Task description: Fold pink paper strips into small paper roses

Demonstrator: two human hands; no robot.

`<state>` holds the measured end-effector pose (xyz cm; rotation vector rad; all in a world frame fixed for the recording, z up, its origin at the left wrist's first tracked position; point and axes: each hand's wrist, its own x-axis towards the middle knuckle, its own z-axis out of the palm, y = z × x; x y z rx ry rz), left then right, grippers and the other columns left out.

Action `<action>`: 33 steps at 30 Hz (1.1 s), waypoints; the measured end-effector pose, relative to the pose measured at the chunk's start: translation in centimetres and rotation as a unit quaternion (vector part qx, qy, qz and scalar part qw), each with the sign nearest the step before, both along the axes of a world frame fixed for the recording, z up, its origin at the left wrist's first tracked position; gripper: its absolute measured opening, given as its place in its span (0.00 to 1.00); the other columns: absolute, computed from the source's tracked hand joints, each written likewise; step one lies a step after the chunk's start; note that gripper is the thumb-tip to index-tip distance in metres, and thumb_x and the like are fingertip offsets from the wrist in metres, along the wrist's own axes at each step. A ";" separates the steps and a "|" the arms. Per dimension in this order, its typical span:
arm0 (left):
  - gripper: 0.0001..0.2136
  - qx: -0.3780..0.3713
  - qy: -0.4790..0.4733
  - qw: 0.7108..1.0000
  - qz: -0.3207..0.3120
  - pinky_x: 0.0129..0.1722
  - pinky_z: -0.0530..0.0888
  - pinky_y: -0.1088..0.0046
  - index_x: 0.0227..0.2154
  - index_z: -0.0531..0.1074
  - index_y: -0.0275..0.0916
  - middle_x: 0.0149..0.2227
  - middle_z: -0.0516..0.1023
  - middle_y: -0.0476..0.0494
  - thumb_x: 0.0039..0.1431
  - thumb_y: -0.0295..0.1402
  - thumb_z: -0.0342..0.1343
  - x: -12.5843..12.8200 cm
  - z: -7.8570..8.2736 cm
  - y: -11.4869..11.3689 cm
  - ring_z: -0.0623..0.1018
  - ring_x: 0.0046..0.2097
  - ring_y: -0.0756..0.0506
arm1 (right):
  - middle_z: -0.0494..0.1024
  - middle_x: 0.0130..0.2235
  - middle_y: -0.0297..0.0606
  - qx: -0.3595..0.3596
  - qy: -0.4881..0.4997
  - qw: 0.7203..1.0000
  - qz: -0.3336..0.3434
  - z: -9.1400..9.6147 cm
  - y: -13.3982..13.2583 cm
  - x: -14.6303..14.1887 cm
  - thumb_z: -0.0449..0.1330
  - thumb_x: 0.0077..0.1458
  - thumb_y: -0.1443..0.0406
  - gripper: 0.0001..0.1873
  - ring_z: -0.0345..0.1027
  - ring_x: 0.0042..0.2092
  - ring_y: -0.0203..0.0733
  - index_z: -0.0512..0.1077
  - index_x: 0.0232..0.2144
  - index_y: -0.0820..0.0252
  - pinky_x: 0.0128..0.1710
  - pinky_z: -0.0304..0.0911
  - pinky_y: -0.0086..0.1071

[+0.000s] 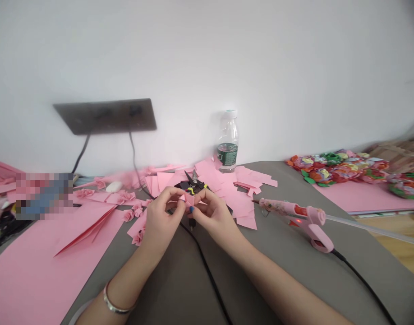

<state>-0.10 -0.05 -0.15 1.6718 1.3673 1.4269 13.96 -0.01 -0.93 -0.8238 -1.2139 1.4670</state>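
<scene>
The left hand (pixel 161 221) and right hand (pixel 212 214) pinch a small folded pink paper piece (pixel 189 199) between their fingertips at lower center (one blue-painted nail (pixel 191 209) shows), just before black-handled scissors (pixel 193 184); a pink hot glue gun (pixel 310 225) lies right.

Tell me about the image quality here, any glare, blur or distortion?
Head view: soft, even light without harsh glare; wide-angle distortion slants the dark wall plate and grey table; a pixelated patch obscures the left side; the left hand and right hand look fairly sharp.
</scene>
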 end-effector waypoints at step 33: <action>0.08 -0.205 -0.257 0.927 -0.178 0.38 0.78 0.77 0.33 0.74 0.39 0.32 0.78 0.51 0.52 0.33 0.66 -0.7 -0.1 0.7 0.78 0.35 0.52 | 0.75 0.29 0.35 0.037 -0.071 0.996 -0.044 0.6 1.5 2.2 0.65 0.51 0.55 0.15 0.67 0.28 0.35 0.71 0.32 0.60 0.25 0.65 0.29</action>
